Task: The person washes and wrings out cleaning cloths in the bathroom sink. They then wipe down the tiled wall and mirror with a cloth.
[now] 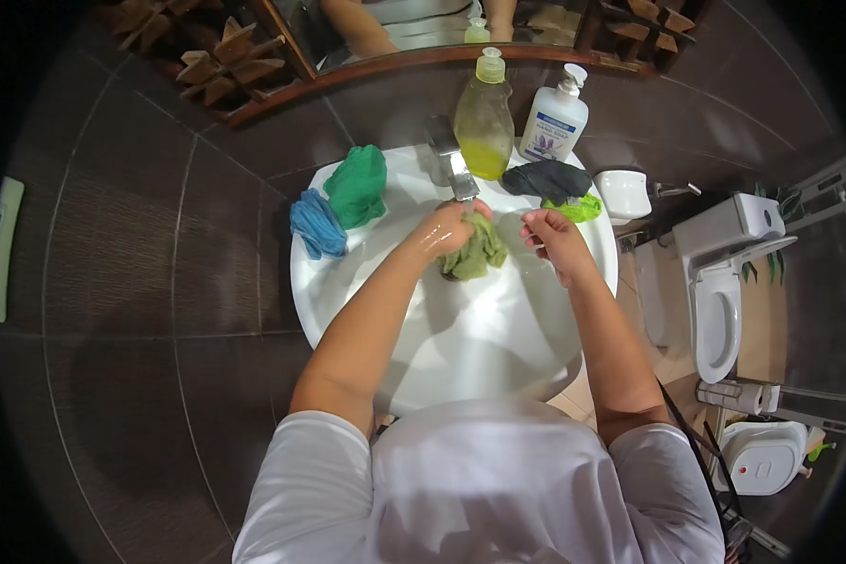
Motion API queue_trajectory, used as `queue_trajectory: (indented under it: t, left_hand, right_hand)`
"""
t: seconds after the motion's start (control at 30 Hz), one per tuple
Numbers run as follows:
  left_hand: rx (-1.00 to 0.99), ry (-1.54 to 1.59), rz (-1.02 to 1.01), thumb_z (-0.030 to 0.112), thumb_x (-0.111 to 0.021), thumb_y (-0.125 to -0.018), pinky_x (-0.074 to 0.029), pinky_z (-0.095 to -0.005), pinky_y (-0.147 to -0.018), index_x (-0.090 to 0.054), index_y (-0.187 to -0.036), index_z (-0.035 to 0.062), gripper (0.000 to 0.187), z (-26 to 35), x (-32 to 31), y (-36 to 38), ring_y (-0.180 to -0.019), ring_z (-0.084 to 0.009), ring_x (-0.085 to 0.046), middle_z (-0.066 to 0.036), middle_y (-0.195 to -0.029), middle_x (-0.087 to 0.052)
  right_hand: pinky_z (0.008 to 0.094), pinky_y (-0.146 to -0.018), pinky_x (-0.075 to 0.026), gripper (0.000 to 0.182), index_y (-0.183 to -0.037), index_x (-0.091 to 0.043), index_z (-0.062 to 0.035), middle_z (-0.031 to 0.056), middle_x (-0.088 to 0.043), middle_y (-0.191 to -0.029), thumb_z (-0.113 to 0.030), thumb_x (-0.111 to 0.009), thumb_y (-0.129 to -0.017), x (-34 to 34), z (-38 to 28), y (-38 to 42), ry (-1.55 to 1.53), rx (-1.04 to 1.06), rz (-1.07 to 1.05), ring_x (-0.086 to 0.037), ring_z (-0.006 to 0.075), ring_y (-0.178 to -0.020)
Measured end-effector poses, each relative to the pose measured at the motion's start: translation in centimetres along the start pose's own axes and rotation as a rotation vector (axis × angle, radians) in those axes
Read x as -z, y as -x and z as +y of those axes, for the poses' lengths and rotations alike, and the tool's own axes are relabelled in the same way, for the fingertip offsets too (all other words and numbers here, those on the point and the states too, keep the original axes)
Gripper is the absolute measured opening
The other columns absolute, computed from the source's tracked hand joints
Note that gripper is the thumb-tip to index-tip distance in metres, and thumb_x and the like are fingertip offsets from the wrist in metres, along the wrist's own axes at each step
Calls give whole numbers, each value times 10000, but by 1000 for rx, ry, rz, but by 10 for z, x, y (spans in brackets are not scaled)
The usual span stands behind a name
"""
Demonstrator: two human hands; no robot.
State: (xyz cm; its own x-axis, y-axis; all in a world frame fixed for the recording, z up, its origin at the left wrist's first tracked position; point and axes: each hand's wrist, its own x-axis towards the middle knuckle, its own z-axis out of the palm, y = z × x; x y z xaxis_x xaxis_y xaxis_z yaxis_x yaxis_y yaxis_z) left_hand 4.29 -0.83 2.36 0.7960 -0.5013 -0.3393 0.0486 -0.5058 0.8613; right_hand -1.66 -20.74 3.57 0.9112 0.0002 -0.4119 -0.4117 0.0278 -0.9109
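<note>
**One pale green cloth [481,252] in the sink, four cloths up on the edge**

The fingers of my left hand [442,231] are bent and closed on the top of the pale green cloth. It hangs from them down into the bowl of the sink [489,362]. That hand looks wet and shiny. The fingers of my right hand [559,242] are curled but a bit open, beside the cloth, and I see nothing in them.

The tap [457,174] is just past my left fingers. I can't tell if water is coming out.

Off to the left of those fingers, a blue cloth [318,226] and a dark green cloth [357,186] lie bunched up. Past my right fingers are a dark grey cloth [547,179] and a bright green cloth [583,208]. I can't tell if any of those four is wet or clean.

Farther past my fingers stand a bottle of yellow soap [485,132] and a white hand soap bottle [555,122], both upright.
</note>
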Motion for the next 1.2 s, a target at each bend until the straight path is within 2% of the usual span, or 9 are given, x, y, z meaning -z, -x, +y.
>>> queue_trajectory:
  t: [0.1,0.43,0.6,0.67,0.73,0.93,1.07,1.13,1.2]
  left_hand:
    - [28,666,189,46,-499,-762,-429,-302,-818,-557,-1062,98,310,-12,-5,-8,-923,-172,-545,-71,-985,-572]
    - [106,807,217,27,-527,-682,-419,-305,-832,-502,-1090,78,411,1,1,4,-952,-194,-521,-52,-1029,-534]
    - [-116,244,33,-10,-480,-662,-396,-330,-839,-496,-1049,93,401,10,-32,16,-946,-236,-501,-80,-971,-532]
    - [-521,-82,52,-38,-452,-642,-388,-349,-849,-529,-999,93,388,-2,-50,21,-937,-269,-491,-97,-941,-535]
    - [-869,-249,105,-45,-460,-610,-390,-356,-847,-568,-920,92,355,2,-69,42,-949,-303,-467,-114,-910,-526]
    - [-953,-213,-155,-40,-522,-620,-382,-374,-844,-593,-891,74,303,21,-52,101,-931,-314,-443,-97,-892,-500]
    - [-604,161,669,104,-574,-796,-409,-267,-725,-557,-877,61,94,-6,-35,98,-834,-186,-499,-69,-860,-505]
    - [-381,424,761,168,-550,-831,-409,-254,-692,-550,-874,59,117,-42,-43,73,-782,-163,-504,-42,-822,-506]
    - [-71,915,790,254,-496,-880,-411,-248,-642,-535,-879,66,193,-49,-52,50,-704,-129,-502,1,-763,-509]
  right_hand:
    - [217,-602,-363,164,-878,-563,-139,-50,-574,-785,-294,-553,-824,-3,10,1,13,-21,10,-476,45,-682]
    - [271,-693,-387,248,-978,-540,-161,-30,-547,-965,-348,-568,-816,-6,28,0,-8,-87,19,-474,90,-866]
    - [424,-847,-408,486,-1126,-465,-155,69,-417,-1235,-541,-422,-834,-31,33,-3,-245,-450,152,-357,249,-1167]
    - [440,-826,-436,625,-1137,-474,-132,93,-477,-1170,-643,-374,-791,-34,51,-5,-360,-534,93,-430,253,-1104]
    - [439,-814,-447,660,-1119,-493,-116,134,-532,-1089,-666,-367,-776,-34,75,-10,-936,-417,-451,-514,262,-1004]
    - [428,-800,-459,434,-1000,-524,-126,135,-547,-1032,-515,-440,-825,-47,48,0,-913,-319,-388,-552,271,-923]
    - [452,-773,-476,163,-899,-513,-126,108,-524,-1018,-266,-541,-821,-42,42,-7,-1064,-61,-136,-555,260,-872]
    - [370,-709,-488,119,-793,-483,-112,62,-540,-903,-158,-591,-778,-53,23,5,-961,55,-210,-556,199,-781]
    - [280,-636,-460,175,-767,-476,-107,28,-547,-811,-90,-647,-730,-70,11,14,-51,383,-178,-534,137,-706]
